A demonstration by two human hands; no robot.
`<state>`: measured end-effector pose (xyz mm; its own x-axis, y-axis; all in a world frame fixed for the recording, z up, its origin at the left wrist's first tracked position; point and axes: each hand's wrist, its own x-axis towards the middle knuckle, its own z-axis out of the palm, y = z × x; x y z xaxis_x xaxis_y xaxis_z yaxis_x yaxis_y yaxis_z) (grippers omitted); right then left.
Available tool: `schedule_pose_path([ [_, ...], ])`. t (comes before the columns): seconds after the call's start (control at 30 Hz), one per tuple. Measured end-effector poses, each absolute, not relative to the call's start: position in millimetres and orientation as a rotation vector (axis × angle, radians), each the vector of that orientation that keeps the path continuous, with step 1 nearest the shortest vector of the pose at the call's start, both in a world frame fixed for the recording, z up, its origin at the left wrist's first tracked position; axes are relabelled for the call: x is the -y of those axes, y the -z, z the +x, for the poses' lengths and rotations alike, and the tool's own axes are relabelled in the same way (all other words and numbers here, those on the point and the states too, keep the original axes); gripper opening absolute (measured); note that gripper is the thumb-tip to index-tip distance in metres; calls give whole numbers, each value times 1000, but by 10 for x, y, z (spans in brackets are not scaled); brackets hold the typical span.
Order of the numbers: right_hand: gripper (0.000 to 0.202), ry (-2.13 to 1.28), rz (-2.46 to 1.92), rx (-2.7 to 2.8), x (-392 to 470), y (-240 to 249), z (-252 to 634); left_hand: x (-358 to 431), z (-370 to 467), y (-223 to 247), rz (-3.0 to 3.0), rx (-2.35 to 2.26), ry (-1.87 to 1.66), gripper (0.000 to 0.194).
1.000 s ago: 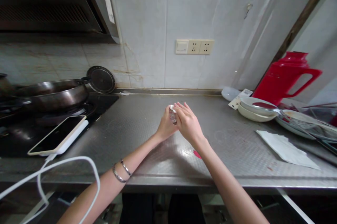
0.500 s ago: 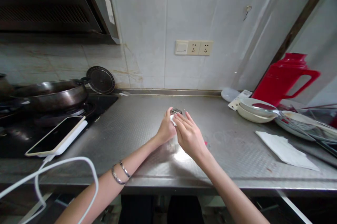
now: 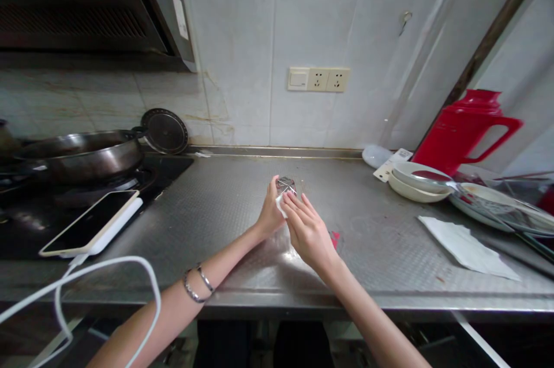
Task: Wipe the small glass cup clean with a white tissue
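Observation:
My left hand (image 3: pixel 270 212) is closed round a small, shiny, dark-rimmed object with thin metal lines (image 3: pixel 286 184) above the steel counter (image 3: pixel 234 195); its exact kind cannot be made out. A white tissue (image 3: pixel 280 206) is pinched under the fingers of my right hand (image 3: pixel 309 232), pressed to the near side of that object. The fingers of the right hand lie together and cover part of both. Just right of the right wrist, a small red and clear piece (image 3: pixel 334 239) lies on the counter, partly hidden.
At left, a phone (image 3: pixel 93 221) with a white cable (image 3: pixel 149 276) lies by the stove's edge, near a steel pan (image 3: pixel 90 157). At right are a folded tissue (image 3: pixel 467 247), stacked bowls (image 3: pixel 418 186), plates (image 3: pixel 489 198) and a red thermos (image 3: pixel 463 131).
The held object has tilted, so more of its metal lines show. My right hand and the tissue have shifted slightly down and left, uncovering more of the red piece.

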<state>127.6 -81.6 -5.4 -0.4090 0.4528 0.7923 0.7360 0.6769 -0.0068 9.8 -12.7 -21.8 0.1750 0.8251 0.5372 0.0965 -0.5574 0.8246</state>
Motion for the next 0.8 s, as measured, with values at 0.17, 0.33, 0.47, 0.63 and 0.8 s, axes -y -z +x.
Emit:
schedule_pose_path([
  [0.17,46,411,-926,1976,702,-81,1416,145,160,159,1685,-907,-1463,82],
  [0.33,46,389,-937,1966,568,-125,1437,177,182,109,1672,-843,-1459,84],
  [0.47,49,385,-914,1955,684,18,1396,199,157,76,1649,-838,-1450,82],
  [0.63,47,344,-917,1929,751,-1,1410,180,151,91,1625,-781,-1450,75],
  [0.8,40,315,-947,1874,532,-190,1418,165,182,119,1676,-779,-1457,77],
])
